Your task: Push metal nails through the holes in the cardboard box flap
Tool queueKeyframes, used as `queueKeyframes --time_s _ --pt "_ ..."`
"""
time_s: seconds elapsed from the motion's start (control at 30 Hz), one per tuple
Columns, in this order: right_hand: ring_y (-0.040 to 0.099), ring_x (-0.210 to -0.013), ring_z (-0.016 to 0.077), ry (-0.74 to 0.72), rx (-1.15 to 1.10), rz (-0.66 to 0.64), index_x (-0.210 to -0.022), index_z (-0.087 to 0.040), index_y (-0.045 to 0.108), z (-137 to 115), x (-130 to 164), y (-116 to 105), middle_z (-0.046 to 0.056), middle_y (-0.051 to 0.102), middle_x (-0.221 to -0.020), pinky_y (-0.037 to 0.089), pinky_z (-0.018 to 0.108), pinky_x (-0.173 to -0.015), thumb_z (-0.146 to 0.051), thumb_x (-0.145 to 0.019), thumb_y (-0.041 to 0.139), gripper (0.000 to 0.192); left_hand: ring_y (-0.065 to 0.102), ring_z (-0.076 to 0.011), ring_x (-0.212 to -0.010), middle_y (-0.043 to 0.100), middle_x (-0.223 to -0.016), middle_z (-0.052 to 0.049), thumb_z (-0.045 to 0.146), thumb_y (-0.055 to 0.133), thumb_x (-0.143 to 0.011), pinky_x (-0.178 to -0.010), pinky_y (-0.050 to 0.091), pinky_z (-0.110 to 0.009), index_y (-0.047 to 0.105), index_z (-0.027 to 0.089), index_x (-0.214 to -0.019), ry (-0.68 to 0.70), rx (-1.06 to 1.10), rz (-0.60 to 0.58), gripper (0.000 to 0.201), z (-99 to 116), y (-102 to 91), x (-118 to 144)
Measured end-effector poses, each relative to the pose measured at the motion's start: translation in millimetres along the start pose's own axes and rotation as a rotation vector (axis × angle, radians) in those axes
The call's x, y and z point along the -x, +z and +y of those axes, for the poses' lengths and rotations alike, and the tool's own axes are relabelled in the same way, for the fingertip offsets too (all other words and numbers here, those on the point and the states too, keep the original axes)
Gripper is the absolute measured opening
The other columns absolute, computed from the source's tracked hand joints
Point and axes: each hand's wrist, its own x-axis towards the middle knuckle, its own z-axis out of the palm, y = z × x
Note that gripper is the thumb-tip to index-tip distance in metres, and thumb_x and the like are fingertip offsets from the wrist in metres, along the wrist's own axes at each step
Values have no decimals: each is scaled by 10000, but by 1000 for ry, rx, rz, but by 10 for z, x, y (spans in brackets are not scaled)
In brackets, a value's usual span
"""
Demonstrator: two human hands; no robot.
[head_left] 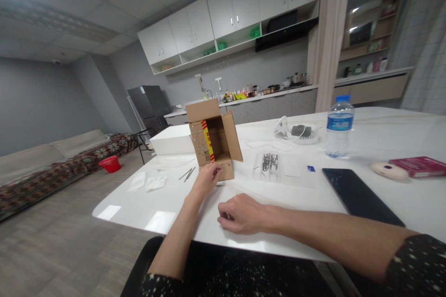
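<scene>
A cardboard box (223, 137) lies with its opening toward me and its flaps spread. Its left flap (199, 143) carries many small pale spots and a red-yellow strip (207, 141). My left hand (209, 175) is at the lower flap (227, 171), fingers curled together; what they hold, if anything, is hidden. Closer to me, my right hand (241, 213) rests on the white table, its fingers closed in a loose fist whose inside I cannot see. A clear plastic case (256, 174) with several small metal bits (270, 162) lies right of the box.
Thin metal rods (190, 174) and white tissues (155, 183) lie left. To the right are a dark phone (360, 195), a water bottle (338, 132), a white cabled device (303, 133), a beige oval object (389, 170) and a maroon box (420, 167). A white box (174, 140) stands behind.
</scene>
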Motion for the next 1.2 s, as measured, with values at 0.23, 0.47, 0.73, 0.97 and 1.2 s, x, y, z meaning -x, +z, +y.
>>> queueKeyframes --time_s 0.23,0.47,0.73,0.97,1.2 --pt "434 -516 100 -10 -13 12 -753 -177 600 11 1 12 2 651 -654 205 268 -521 -337 -906 502 241 577 -147 -727 629 -803 -12 228 587 -843 -689 447 -269 571 195 -899 -52 37 16 67 -38 13 7" --pt "420 -517 96 -15 -15 19 -747 -176 588 23 5 24 0 640 -647 208 266 -524 -336 -910 505 243 535 -127 -641 600 -732 19 273 611 -827 -628 399 -246 523 201 -852 -108 37 19 116 7 -14 8" --pt "435 -527 101 5 -23 2 -759 -172 607 3 4 1 4 644 -657 207 267 -530 -338 -906 510 242 488 -114 -592 549 -639 33 250 607 -812 -591 365 -229 519 193 -731 -100 39 -11 133 36 -31 -3" --pt "441 -527 106 3 -24 9 -766 -176 620 10 2 17 7 652 -663 203 271 -533 -342 -900 510 240 474 -110 -572 543 -630 33 277 606 -815 -568 355 -224 529 193 -733 -109 64 -9 141 22 -9 9" --pt "425 -521 102 3 -27 8 -759 -176 612 12 2 7 7 650 -660 199 269 -532 -341 -901 502 243 483 -114 -577 550 -632 27 283 591 -826 -568 366 -229 545 193 -749 -93 57 -8 127 60 -39 -1"
